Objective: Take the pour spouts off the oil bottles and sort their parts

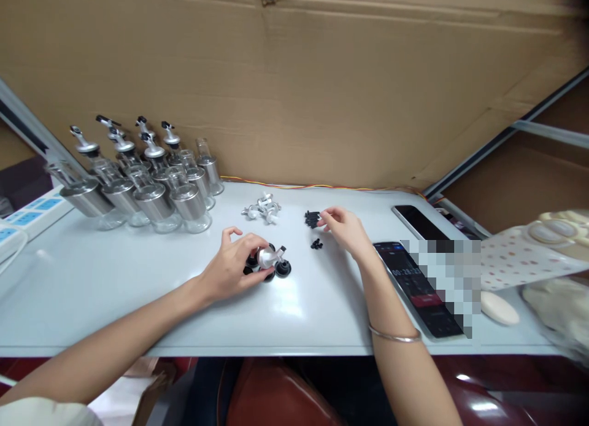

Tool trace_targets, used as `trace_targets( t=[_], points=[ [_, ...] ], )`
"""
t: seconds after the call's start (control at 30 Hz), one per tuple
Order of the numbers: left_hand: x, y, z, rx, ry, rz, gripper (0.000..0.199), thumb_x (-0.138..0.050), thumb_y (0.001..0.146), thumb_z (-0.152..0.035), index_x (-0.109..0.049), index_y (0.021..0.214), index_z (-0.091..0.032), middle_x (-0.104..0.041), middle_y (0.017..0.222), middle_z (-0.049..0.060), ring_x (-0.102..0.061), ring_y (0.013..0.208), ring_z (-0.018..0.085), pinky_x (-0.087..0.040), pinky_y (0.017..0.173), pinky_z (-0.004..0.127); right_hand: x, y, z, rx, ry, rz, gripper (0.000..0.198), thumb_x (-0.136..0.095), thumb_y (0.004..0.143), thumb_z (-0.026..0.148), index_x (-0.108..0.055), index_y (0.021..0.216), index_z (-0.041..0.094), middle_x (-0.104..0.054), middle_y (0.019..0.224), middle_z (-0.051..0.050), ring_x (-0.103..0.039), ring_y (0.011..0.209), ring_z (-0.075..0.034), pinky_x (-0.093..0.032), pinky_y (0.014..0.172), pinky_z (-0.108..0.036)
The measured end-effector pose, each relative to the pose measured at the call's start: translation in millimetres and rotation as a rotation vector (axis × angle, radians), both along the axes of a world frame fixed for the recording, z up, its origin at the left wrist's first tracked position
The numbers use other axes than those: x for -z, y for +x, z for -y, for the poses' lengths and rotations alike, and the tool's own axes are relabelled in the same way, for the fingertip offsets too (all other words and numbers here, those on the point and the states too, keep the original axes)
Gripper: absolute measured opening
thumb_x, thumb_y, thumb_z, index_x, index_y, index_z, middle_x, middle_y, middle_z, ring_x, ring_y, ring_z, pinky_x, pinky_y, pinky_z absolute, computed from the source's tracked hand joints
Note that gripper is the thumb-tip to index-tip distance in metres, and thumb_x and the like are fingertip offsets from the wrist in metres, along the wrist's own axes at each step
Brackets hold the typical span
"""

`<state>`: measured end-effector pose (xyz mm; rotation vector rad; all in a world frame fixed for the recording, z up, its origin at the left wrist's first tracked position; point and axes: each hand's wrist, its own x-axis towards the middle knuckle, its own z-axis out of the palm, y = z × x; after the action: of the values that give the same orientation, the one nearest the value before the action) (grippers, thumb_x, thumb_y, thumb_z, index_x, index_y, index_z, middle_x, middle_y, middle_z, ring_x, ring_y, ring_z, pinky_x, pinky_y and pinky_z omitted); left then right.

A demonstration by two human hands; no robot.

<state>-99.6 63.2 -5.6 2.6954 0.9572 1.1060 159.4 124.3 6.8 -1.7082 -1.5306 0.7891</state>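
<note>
My left hand (237,260) holds a silver pourer spout (265,258) with a small black piece at its tip, between thumb and fingers. Just beneath and around it sit several black round stoppers (283,267), partly hidden by that hand. My right hand (343,228) is closed in a pinch at the edge of a small pile of slim black pieces (311,218); what its fingertips hold is too small to make out. Nearer to me lies a second little cluster of black parts (316,244). A group of white-and-silver spouts (263,209) lies farther back, between the hands.
Glass bottles with steel sleeves (154,202) crowd the back left, some topped with pourers. A power strip (34,217) runs along the left edge. Two phones (411,278) (416,220), a white oval object (499,308) and plastic bags lie right. Cardboard (294,94) walls the back.
</note>
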Motion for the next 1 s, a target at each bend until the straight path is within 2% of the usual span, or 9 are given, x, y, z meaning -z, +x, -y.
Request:
trace_targets(
  t=[0.1,0.2,0.3,0.43,0.53,0.7,0.87,1.0],
  points=[
    [0.5,-1,-1,-0.059,-0.05,-0.013,0.028,-0.057,0.086,-0.032,-0.042,0.105,-0.019,-0.067,0.094,0.003,-0.063,0.078,0.016,-0.024,0.091,0.038,-11,-9,10,-0.271,0.008,-0.222,0.024,-0.055,0.081,0.038,-0.062,0.083,0.015,-0.067,0.077,-0.005,-0.054,0.063,-0.012,-0.041,0.061,-0.026],
    [-0.5,-1,-1,-0.06,-0.078,-0.051,0.027,-0.055,0.088,-0.033,-0.043,0.108,-0.019,-0.067,0.097,0.004,-0.063,0.081,0.017,-0.022,0.092,0.038,-19,-21,21,-0.573,-0.077,-0.374,0.023,-0.061,0.078,0.038,-0.067,0.086,0.017,-0.067,0.076,-0.003,-0.054,0.063,-0.011,-0.043,0.063,-0.026],
    [-1.8,-1,0,-0.049,-0.093,-0.08,0.027,-0.052,0.09,-0.034,-0.044,0.112,-0.02,-0.067,0.1,0.004,-0.063,0.085,0.017,-0.021,0.092,0.039,-21,-32,28,-0.708,-0.139,-0.489,0.021,-0.069,0.073,0.031,-0.071,0.089,0.019,-0.069,0.081,-0.002,-0.059,0.07,-0.012,-0.046,0.072,-0.029],
    [-2.3,-1,0,-0.046,-0.098,-0.088,0.028,-0.052,0.091,-0.034,-0.044,0.113,-0.02,-0.067,0.102,0.005,-0.062,0.084,0.017,-0.021,0.093,0.039,-18,-37,29,-0.715,-0.167,-0.535,0.017,-0.074,0.068,0.025,-0.073,0.083,0.019,-0.071,0.082,-0.002,-0.062,0.077,-0.014,-0.047,0.077,-0.031],
    [-1.5,-1,-1,-0.046,-0.097,-0.101,0.027,-0.052,0.091,-0.033,-0.045,0.113,-0.02,-0.067,0.1,0.004,-0.062,0.081,0.016,-0.02,0.093,0.039,-16,-38,27,-0.682,-0.167,-0.546,0.013,-0.074,0.067,0.024,-0.073,0.078,0.018,-0.07,0.075,-0.001,-0.061,0.072,-0.013,-0.047,0.074,-0.029],
    [-0.1,-2,-2,-0.038,-0.074,-0.103,0.022,-0.053,0.09,-0.032,-0.048,0.108,-0.02,-0.067,0.097,0.004,-0.062,0.087,0.017,-0.02,0.093,0.04,-12,-39,26,-0.688,-0.154,-0.536,0.008,-0.072,0.069,0.024,-0.072,0.074,0.017,-0.064,0.064,0.001,-0.056,0.064,-0.011,-0.044,0.066,-0.027],
    [-3.1,-2,-3,-0.053,-0.007,-0.12,0.023,-0.053,0.09,-0.03,-0.05,0.111,-0.02,-0.066,0.097,0.004,-0.061,0.087,0.017,-0.021,0.09,0.04,-11,-39,26,-0.695,-0.13,-0.552,0.008,-0.07,0.071,0.024,-0.07,0.073,0.016,-0.062,0.062,0.002,-0.052,0.061,-0.01,-0.042,0.063,-0.025],
    [-7.8,-4,-5,-0.081,0.121,-0.157,0.02,-0.052,0.09,-0.024,-0.054,0.11,-0.021,-0.066,0.093,0.004,-0.058,0.081,0.017,-0.023,0.085,0.039,-12,-40,27,-0.677,-0.108,-0.545,0.01,-0.069,0.072,0.025,-0.069,0.074,0.016,-0.063,0.065,0.001,-0.051,0.061,-0.01,-0.041,0.063,-0.025]
  ],
)
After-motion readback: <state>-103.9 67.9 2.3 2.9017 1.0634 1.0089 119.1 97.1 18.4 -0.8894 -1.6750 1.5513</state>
